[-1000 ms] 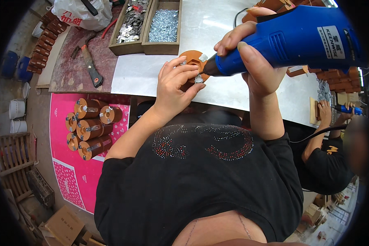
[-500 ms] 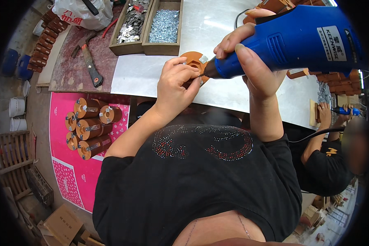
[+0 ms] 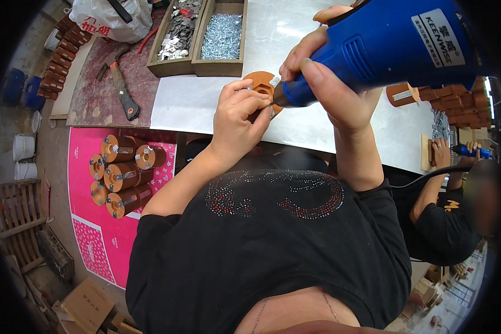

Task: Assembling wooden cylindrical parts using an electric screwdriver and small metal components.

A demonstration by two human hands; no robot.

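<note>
A brown round wooden cylinder [image 3: 256, 77] with a hole in its end stands near the table's front edge. My left hand [image 3: 238, 117] is closed over its near left side, thumb and fingertips pinched together at its rim. Whether a small screw sits between them is hidden. On the cylinder's far right edge shows a small silver metal plate [image 3: 274, 82]. My right hand [image 3: 342, 94] is wrapped round a blue electric screwdriver [image 3: 373, 50], held tilted, its dark nose pointing left and down. The nose reaches the cylinder's rim, right beside my left fingertips.
Behind stand wooden trays of silver screws [image 3: 222, 36] and small metal plates [image 3: 178, 33]. A hammer [image 3: 123, 92] lies at left. Several brown cylinders [image 3: 122, 175] rest on a pink surface below. At right, a co-worker's hand [image 3: 441, 153] works beside stacked brown blocks [image 3: 456, 103].
The body of the blue screwdriver has swung left and slightly up with my right hand, uncovering a brown block behind it. The left hand and the cylinder stay nearly in place.
</note>
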